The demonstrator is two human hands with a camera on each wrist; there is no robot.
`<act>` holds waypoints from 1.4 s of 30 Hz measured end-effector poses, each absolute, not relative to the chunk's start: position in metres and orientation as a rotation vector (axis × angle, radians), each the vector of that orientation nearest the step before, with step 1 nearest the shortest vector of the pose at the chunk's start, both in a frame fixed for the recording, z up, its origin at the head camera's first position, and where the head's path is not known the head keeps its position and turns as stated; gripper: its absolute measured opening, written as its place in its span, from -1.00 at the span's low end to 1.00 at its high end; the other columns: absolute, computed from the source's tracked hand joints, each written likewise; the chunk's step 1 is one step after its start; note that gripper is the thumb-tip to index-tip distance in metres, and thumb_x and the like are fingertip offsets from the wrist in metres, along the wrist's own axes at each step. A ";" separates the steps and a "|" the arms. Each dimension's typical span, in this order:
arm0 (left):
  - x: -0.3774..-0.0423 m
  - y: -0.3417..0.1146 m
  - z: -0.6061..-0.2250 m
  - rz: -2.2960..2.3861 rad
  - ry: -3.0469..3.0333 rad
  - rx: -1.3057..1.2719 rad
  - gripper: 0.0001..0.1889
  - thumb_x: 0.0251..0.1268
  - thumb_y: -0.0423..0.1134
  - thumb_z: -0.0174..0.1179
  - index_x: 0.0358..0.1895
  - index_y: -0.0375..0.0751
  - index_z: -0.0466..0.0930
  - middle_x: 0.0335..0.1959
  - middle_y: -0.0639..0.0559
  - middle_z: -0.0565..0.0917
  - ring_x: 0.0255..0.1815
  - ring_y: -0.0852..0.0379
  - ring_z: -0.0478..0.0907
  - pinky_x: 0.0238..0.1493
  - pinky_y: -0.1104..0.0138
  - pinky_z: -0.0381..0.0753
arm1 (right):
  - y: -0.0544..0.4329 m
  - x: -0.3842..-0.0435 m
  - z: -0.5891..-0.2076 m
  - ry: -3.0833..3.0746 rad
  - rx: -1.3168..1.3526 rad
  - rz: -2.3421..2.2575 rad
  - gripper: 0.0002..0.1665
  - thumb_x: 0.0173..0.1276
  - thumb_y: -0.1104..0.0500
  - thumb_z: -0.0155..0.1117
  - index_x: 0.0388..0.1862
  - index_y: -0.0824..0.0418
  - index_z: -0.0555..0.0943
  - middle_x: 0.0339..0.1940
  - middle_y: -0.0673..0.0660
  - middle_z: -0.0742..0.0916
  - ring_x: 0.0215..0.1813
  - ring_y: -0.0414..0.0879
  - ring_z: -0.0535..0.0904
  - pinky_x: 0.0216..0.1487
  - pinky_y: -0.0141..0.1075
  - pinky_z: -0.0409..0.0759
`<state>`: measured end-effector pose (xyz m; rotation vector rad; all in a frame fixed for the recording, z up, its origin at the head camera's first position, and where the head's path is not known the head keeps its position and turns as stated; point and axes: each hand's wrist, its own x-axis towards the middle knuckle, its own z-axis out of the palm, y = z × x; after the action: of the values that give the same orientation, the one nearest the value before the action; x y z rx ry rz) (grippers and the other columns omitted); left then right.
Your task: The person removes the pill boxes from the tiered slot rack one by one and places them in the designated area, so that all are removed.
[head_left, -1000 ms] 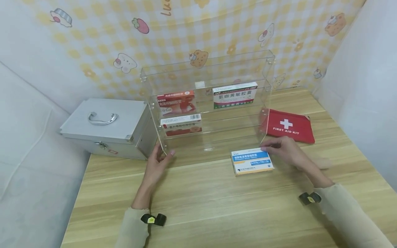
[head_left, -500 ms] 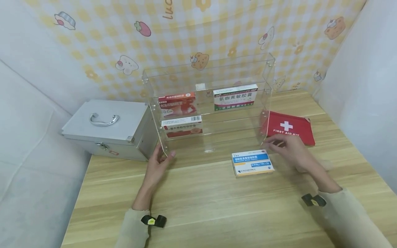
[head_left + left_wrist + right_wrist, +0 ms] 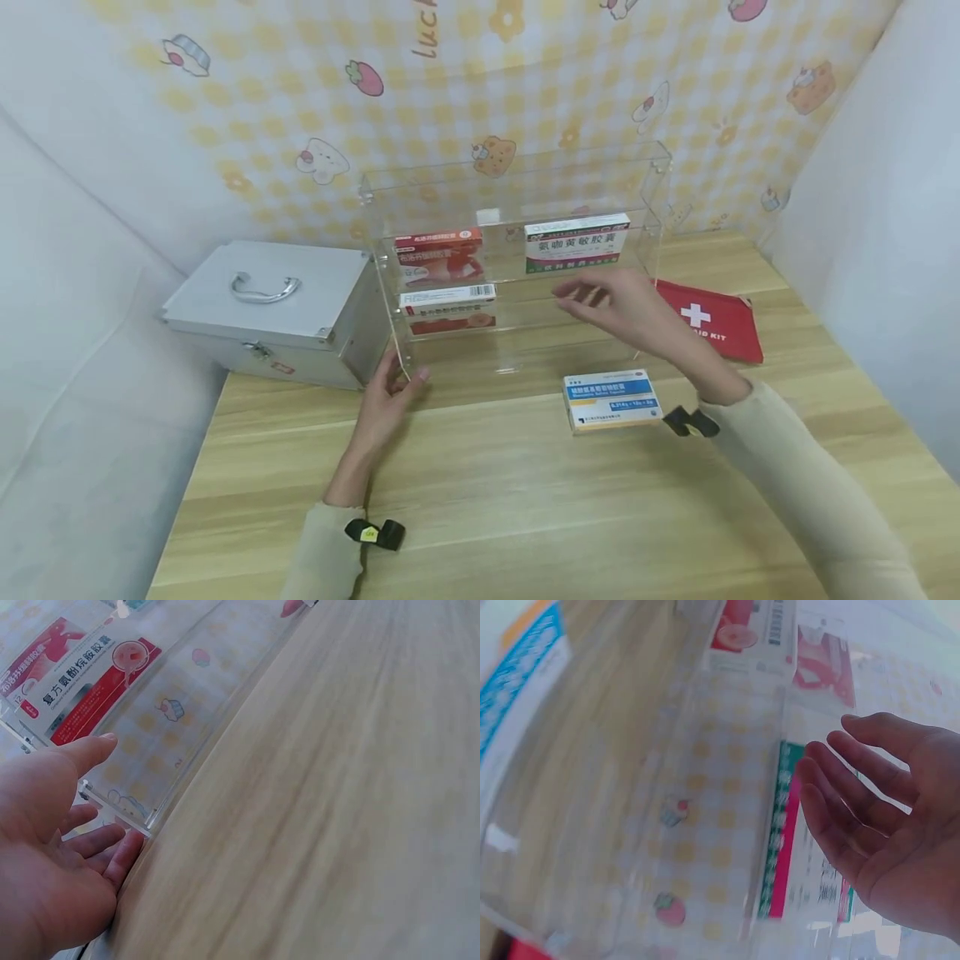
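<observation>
A clear acrylic shelf rack [image 3: 525, 325] stands on the table with several medicine boxes on its tiers. My left hand [image 3: 387, 408] is at its lower left corner, fingertips touching the side panel's edge and thumb apart in front, as the left wrist view shows. My right hand [image 3: 626, 308] hovers before the rack's right half with loosely bent fingers, holding nothing. Above it sits a white-and-green medicine box [image 3: 577, 247]. On the left tiers are a red medicine box [image 3: 441, 257] and a white-and-red medicine box [image 3: 450, 312]. A blue-and-white medicine box [image 3: 611, 402] lies flat in front.
A silver metal case [image 3: 270, 321] with a handle stands left of the rack. To the right lies a red first aid pouch [image 3: 731, 327], partly covered by my right arm. A patterned yellow-and-white cloth [image 3: 450, 100] hangs behind the wooden table [image 3: 480, 500].
My right hand has left the blue-and-white box and the rack's lower right corner, moving up and left in front of the rack. The left hand stays at the rack's left corner.
</observation>
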<state>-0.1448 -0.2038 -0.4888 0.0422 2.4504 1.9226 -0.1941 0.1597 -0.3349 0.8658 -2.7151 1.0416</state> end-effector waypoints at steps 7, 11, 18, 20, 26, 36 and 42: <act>-0.143 -0.204 -0.489 1.919 2.455 0.040 -0.28 0.32 0.05 0.26 0.50 0.23 0.15 0.44 -0.02 0.32 0.11 -0.06 0.50 0.05 0.09 0.53 | 0.115 -0.214 -0.320 -2.725 0.964 1.019 -0.79 0.34 0.12 0.38 -0.07 0.12 0.73 -0.20 -0.04 0.76 -0.22 -0.19 0.63 -0.18 -0.27 0.62; -0.142 -0.205 -0.486 1.915 2.448 0.052 -0.28 0.36 0.02 0.24 0.51 0.18 0.13 0.45 -0.08 0.30 0.08 -0.12 0.51 0.03 0.08 0.53 | 0.102 -0.221 -0.318 -2.718 1.006 1.009 -0.77 0.36 0.10 0.36 -0.06 0.16 0.73 -0.21 -0.03 0.76 -0.22 -0.19 0.64 -0.19 -0.28 0.62; -0.140 -0.203 -0.475 1.897 2.445 0.044 -0.27 0.39 -0.10 0.23 0.54 0.00 0.09 0.47 -0.19 0.24 0.15 -0.18 0.48 0.08 0.04 0.53 | 0.092 -0.226 -0.321 -2.736 1.023 1.048 -0.77 0.35 0.14 0.37 -0.07 0.19 0.72 -0.20 0.00 0.76 -0.22 -0.20 0.65 -0.20 -0.31 0.62; -0.141 -0.203 -0.478 1.898 2.459 0.050 -0.26 0.38 -0.05 0.24 0.53 0.04 0.09 0.47 -0.16 0.25 0.14 -0.13 0.49 0.07 0.08 0.54 | 0.089 -0.227 -0.322 -2.746 1.034 1.058 -0.78 0.34 0.16 0.37 -0.07 0.20 0.72 -0.18 0.02 0.75 -0.21 -0.18 0.66 -0.17 -0.33 0.63; -0.143 -0.205 -0.490 1.918 2.469 0.040 -0.26 0.34 0.01 0.26 0.51 0.16 0.12 0.44 -0.03 0.30 0.09 -0.04 0.53 0.03 0.09 0.57 | 0.077 -0.229 -0.330 -2.749 1.104 1.030 -0.80 0.33 0.21 0.38 -0.09 0.23 0.70 -0.14 0.07 0.74 -0.13 -0.10 0.67 -0.08 -0.25 0.64; -0.144 -0.205 -0.490 1.930 2.478 0.054 -0.26 0.33 0.00 0.27 0.51 0.11 0.14 0.44 -0.02 0.31 0.22 -0.01 0.45 0.10 0.11 0.53 | 0.066 -0.226 -0.336 -2.744 1.116 0.849 -0.65 0.24 0.19 0.46 0.00 0.25 0.68 -0.01 0.15 0.69 -0.06 0.00 0.64 -0.08 -0.23 0.62; -0.143 -0.205 -0.490 1.929 2.467 0.052 -0.25 0.32 0.04 0.28 0.51 0.11 0.13 0.44 -0.04 0.31 0.13 -0.04 0.51 0.06 0.11 0.56 | 0.064 -0.225 -0.338 -2.716 1.118 0.754 -0.61 0.21 0.18 0.49 0.03 0.20 0.70 -0.07 0.12 0.68 -0.09 0.03 0.62 -0.15 -0.22 0.58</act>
<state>-0.1426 -0.2049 -0.4898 0.0518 2.4675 1.9288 -0.2245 0.0644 -0.3377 1.1175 -2.7158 0.7539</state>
